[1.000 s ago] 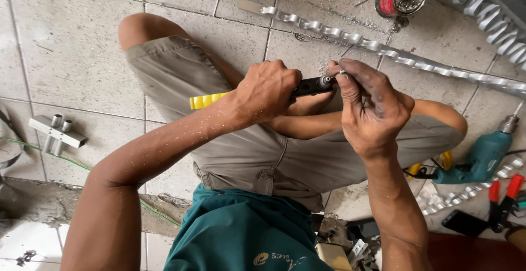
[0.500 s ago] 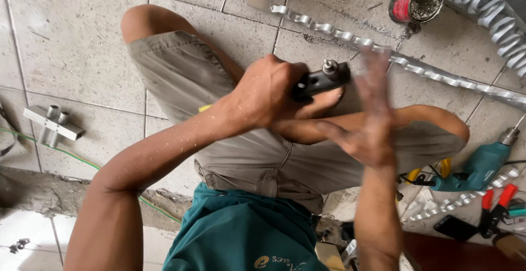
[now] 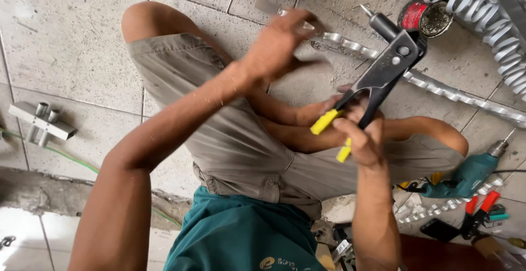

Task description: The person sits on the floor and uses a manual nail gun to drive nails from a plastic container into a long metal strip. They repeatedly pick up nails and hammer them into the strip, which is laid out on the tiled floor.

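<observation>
Head view: right hand (image 3: 364, 139) grips the black riveter's (image 3: 383, 71) yellow-tipped handles. Left hand (image 3: 276, 43), blurred, pinches a metal strip (image 3: 350, 45) over the tiled floor (image 3: 60, 41).

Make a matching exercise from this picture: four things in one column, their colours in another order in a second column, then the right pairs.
Things:
1. rivet tool handle tips
2. power drill
3. tape roll
4. shorts

Colours:
A. red
B. khaki
C. yellow
D. teal

Pairs: 1-C, 2-D, 3-A, 4-B. The right hand grips the rivet tool; the left hand is blurred above the lap.
</observation>
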